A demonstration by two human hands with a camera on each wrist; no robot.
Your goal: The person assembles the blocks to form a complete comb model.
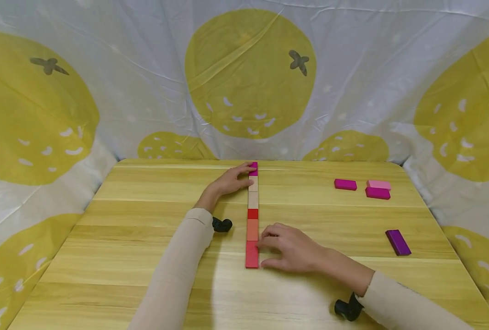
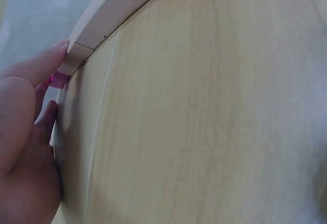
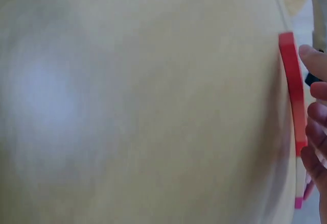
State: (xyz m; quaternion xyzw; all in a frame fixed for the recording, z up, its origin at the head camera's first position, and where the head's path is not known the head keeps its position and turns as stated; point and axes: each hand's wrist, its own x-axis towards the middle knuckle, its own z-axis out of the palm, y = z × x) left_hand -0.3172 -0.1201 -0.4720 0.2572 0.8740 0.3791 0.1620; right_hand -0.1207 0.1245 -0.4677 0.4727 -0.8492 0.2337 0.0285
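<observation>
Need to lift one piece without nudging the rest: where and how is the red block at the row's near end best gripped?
I'd pinch the red block across its long sides, mid-length, with the right hand coming from the right and above. No block sits beside either long side, while its far end meets the orange block, so an end grip seems poorer.

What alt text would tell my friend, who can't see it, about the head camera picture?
A person's left hand is at the far end, and the right hand at the near end, of a straight row of blocks on a wooden table. To the right lie two magenta blocks, a pink block and a purple block.
</observation>
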